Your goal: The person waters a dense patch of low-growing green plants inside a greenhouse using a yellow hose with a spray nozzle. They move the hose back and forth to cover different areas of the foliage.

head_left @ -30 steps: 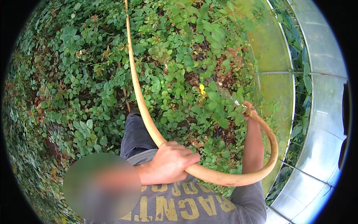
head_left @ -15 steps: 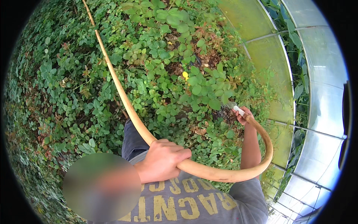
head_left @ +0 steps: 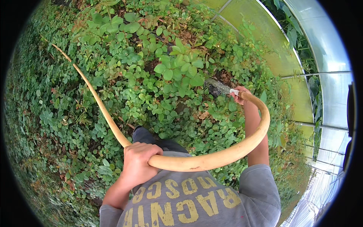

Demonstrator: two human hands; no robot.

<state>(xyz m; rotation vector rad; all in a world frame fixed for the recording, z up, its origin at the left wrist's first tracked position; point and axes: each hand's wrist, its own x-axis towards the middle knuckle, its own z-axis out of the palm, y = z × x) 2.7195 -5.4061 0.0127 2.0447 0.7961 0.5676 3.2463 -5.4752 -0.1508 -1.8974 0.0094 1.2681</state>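
Note:
A thick tan hose [head_left: 211, 160] bends in a wide loop in front of my chest. My left hand [head_left: 140, 160] is wrapped round it near the waist, and beyond that hand the hose runs up and left over the plants. At the other end my right hand [head_left: 241, 96] grips the hose by its white nozzle [head_left: 234, 92], arm stretched out to the right. Water [head_left: 217, 87] sprays leftward from the nozzle onto dark, wet ground between the leafy plants [head_left: 177, 72].
Dense green shrubs [head_left: 90, 79] surround me on all sides, with dry brown leaves [head_left: 188, 36] in gaps. On the right stands a low yellow-green panel wall [head_left: 280, 60], and past it a translucent sheet wall [head_left: 332, 98] with metal bars. My dark-trousered leg [head_left: 145, 137] stands among the plants.
My view has turned, so the plants and wall have shifted. The left hand, still on the hose, appears farther left; the right hand with the nozzle sits slightly higher. Water keeps flowing.

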